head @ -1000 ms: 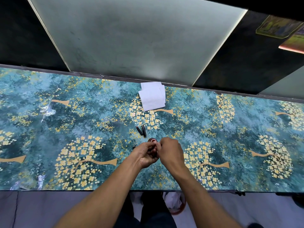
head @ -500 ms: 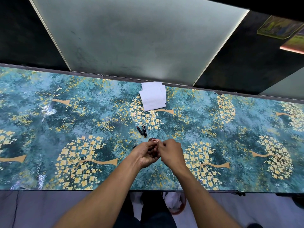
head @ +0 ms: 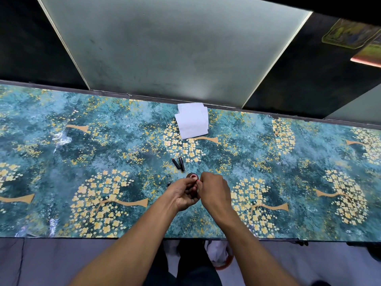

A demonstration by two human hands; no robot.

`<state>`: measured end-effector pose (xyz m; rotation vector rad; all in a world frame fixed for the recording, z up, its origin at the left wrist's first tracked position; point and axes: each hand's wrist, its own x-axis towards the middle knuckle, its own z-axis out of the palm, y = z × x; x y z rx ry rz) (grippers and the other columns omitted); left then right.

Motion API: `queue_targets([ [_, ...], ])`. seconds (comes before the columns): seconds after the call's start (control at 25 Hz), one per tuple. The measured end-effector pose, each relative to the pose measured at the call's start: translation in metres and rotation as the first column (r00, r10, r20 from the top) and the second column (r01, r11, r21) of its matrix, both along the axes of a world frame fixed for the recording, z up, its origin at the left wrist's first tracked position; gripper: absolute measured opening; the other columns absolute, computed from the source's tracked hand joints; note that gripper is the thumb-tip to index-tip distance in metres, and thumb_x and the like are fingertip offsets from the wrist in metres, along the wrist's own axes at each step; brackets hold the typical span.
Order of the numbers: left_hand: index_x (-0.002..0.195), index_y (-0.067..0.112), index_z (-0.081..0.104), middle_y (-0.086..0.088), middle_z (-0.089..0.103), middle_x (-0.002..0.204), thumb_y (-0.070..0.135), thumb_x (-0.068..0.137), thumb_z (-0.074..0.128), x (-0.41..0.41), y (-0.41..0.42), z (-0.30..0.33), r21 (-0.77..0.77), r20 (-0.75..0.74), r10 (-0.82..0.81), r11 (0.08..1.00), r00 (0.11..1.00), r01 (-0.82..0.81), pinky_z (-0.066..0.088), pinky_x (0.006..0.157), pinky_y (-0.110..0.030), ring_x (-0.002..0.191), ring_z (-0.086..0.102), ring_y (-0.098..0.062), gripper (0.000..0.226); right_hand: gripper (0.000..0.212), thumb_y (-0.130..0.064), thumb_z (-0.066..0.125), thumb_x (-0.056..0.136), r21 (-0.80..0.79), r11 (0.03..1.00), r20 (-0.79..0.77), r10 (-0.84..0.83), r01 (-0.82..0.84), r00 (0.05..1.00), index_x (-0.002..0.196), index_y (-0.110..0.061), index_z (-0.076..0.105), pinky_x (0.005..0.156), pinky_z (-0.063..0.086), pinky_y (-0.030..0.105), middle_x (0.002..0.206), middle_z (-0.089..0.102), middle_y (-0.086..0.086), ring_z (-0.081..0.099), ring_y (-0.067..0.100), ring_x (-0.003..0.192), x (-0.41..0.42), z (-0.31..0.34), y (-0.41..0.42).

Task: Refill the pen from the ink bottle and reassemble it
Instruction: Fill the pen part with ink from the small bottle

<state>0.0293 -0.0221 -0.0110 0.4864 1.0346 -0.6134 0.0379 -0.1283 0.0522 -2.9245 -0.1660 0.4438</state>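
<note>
One head-worn wide-angle camera looks steeply down and forward over the patterned table (head: 82,162), from close above.

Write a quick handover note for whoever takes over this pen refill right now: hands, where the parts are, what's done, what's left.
Left hand: curled around the ink bottle, steadying it on the table.
Right hand: fingers pinched over the bottle mouth; what it holds is hidden.
Two dark pen parts lie just beyond the bottle, apart from the hands. Another small dark piece sits left of the left hand. White tissues lie near the far edge.
Done: pen dismantled, bottle open.
Left: finish filling, wipe, reassemble.
</note>
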Motion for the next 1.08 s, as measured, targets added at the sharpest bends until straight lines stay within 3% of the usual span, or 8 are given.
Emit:
queue_targets([
  [0.32, 0.086, -0.001, 0.060, -0.006, 0.055, 0.058, 0.008, 0.091, 0.064, -0.001, 0.001, 0.002, 0.039, 0.011, -0.010, 0.999, 1.000, 0.010, 0.052, 0.056, -0.031, 0.052, 0.050, -0.013, 0.011, 0.018, -0.035, 0.063, 0.096, 0.118, 0.991, -0.005, -0.055, 0.055, 0.998, 0.093, -0.017, 0.065, 0.064, 0.049, 0.034, 0.087, 0.070, 0.006, 0.065, 0.028, 0.078, -0.003, 0.000, -0.004],
  [0.44, 0.088, -0.001, 0.061, -0.005, 0.057, 0.053, 0.007, 0.091, 0.064, -0.001, 0.001, 0.003, 0.052, 0.020, -0.020, 0.998, 1.000, 0.019, 0.053, 0.054, -0.030, 0.048, 0.050, -0.012, 0.009, 0.022, -0.035, 0.058, 0.099, 0.130, 0.988, -0.023, -0.077, 0.079, 0.997, 0.092, -0.015, 0.065, 0.061, 0.046, 0.032, 0.085, 0.069, 0.007, 0.063, 0.027, 0.075, -0.004, -0.002, -0.005],
  [0.68, 0.091, -0.001, 0.063, -0.006, 0.056, 0.059, 0.006, 0.089, 0.066, 0.000, -0.001, 0.004, 0.047, 0.041, -0.029, 0.999, 0.999, 0.027, 0.052, 0.063, -0.036, 0.058, 0.049, -0.014, 0.008, 0.035, -0.035, 0.046, 0.103, 0.141, 0.982, -0.077, -0.113, 0.123, 0.991, 0.085, -0.010, 0.064, 0.059, 0.043, 0.035, 0.085, 0.069, 0.014, 0.060, 0.031, 0.070, -0.003, -0.009, -0.005],
  [0.8, 0.093, 0.000, 0.062, -0.006, 0.056, 0.067, 0.008, 0.090, 0.064, 0.001, 0.000, 0.001, 0.042, 0.030, -0.031, 0.999, 0.999, 0.030, 0.055, 0.055, -0.031, 0.061, 0.051, -0.014, 0.008, 0.030, -0.039, 0.055, 0.100, 0.192, 0.975, -0.049, -0.101, 0.108, 0.994, 0.091, -0.012, 0.064, 0.062, 0.047, 0.036, 0.085, 0.068, 0.010, 0.062, 0.029, 0.076, -0.005, -0.008, -0.006],
  [0.92, 0.087, 0.000, 0.062, -0.006, 0.057, 0.062, 0.008, 0.090, 0.064, 0.001, 0.001, 0.001, 0.029, 0.011, -0.032, 0.999, 0.999, 0.032, 0.056, 0.049, -0.031, 0.061, 0.051, -0.014, 0.008, 0.017, -0.031, 0.059, 0.098, 0.196, 0.979, -0.011, -0.052, 0.053, 0.999, 0.098, -0.014, 0.063, 0.067, 0.050, 0.036, 0.093, 0.070, 0.008, 0.065, 0.028, 0.082, -0.004, -0.007, -0.007],
  [1.08, 0.081, 0.002, 0.061, -0.004, 0.057, 0.050, 0.008, 0.091, 0.063, 0.003, 0.001, 0.003, 0.023, 0.020, -0.040, 0.999, 0.999, 0.040, 0.051, 0.058, -0.034, 0.060, 0.051, -0.014, 0.011, 0.013, -0.026, 0.052, 0.100, 0.156, 0.987, 0.035, 0.015, -0.021, 0.999, 0.095, -0.015, 0.058, 0.061, 0.039, 0.035, 0.091, 0.067, 0.010, 0.063, 0.033, 0.082, -0.005, -0.007, -0.006],
])
